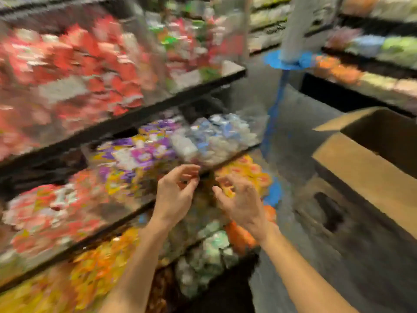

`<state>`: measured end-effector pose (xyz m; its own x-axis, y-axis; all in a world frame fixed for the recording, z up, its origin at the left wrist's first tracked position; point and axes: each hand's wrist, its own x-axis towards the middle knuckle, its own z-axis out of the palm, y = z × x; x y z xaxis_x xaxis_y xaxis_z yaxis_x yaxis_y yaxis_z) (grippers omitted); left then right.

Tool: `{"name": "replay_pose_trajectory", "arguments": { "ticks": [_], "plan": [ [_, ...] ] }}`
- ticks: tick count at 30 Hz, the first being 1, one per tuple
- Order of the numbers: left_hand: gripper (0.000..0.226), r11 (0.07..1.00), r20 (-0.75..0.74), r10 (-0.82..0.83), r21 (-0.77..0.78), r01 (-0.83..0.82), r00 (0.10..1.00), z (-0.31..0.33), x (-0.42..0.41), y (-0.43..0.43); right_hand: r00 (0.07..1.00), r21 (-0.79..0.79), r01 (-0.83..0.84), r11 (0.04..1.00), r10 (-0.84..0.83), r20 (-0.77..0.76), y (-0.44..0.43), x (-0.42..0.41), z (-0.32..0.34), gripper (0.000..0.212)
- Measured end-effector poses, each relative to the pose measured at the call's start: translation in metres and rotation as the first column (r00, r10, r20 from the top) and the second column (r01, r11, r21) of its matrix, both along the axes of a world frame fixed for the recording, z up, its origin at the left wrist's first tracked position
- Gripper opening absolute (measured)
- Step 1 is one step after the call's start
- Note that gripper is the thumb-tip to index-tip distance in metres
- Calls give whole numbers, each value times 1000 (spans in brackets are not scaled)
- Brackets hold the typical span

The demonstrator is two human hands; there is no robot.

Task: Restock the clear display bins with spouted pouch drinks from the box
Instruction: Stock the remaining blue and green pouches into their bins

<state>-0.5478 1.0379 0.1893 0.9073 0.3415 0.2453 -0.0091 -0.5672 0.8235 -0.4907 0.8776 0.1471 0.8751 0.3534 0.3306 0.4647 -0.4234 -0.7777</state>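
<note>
The frame is heavily blurred by motion. My left hand (174, 195) and my right hand (241, 201) hover side by side in front of the shelves, fingers curled and apart, with nothing in either. Just beyond them sits a clear bin of yellow and orange pouches (246, 175). A bin of purple and yellow pouches (140, 152) and one of pale blue and white pouches (216, 136) stand on the shelf above. The open cardboard box (361, 168) stands to the right of my right hand; its inside is dark and I cannot see its contents.
A black shelf rack (158, 102) fills the left, with red pouches (67, 71) in clear bins on top and orange and pale green ones (212, 249) low down. A second rack of goods (372, 71) lines the far right. Grey floor (291, 136) runs between them, with a blue stand (286, 62).
</note>
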Motion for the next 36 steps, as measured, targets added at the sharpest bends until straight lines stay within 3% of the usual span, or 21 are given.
{"name": "replay_pose_trajectory", "arguments": {
  "ticks": [3, 7, 9, 13, 15, 18, 22, 27, 32, 36],
  "plan": [
    [31, 967, -123, -253, -13, 253, 960, -37, 66, -104, 970, -118, 210, 971, -222, -100, -110, 32, -28, 31],
    [22, 855, -211, -511, -24, 519, 833, -71, 147, -234, 854, -312, 396, 864, -471, -221, -243, 61, -52, 36],
    [36, 783, -235, -601, 19, 622, 764, -84, 184, -296, 784, -386, 416, 823, -540, -305, -300, 71, -61, 51],
    [36, 622, -339, -703, 134, 772, 625, -115, 264, -402, 628, -380, 504, 775, -631, -455, -388, 105, -71, 88],
    [42, 580, -398, -681, 219, 784, 615, -129, 308, -449, 554, -375, 556, 742, -667, -499, -426, 133, -76, 90],
    [55, 527, -390, -695, 294, 797, 604, -152, 379, -513, 472, -455, 568, 685, -725, -501, -481, 189, -94, 75],
    [43, 404, -536, -657, 343, 848, 530, -202, 480, -580, 354, -541, 587, 602, -792, -497, -538, 272, -129, 57],
    [49, 301, -813, -457, 241, 923, 361, -265, 574, -611, 273, -595, 455, 662, -740, -614, -588, 352, -185, 50],
    [61, 263, -911, -294, 214, 941, 289, -314, 627, -619, 82, -560, 408, 720, -640, -764, -609, 409, -243, 72],
    [79, 342, -928, -235, 200, 918, 289, -354, 657, -627, 119, -563, 351, 748, -632, -766, -620, 465, -296, 92]
  ]
}}
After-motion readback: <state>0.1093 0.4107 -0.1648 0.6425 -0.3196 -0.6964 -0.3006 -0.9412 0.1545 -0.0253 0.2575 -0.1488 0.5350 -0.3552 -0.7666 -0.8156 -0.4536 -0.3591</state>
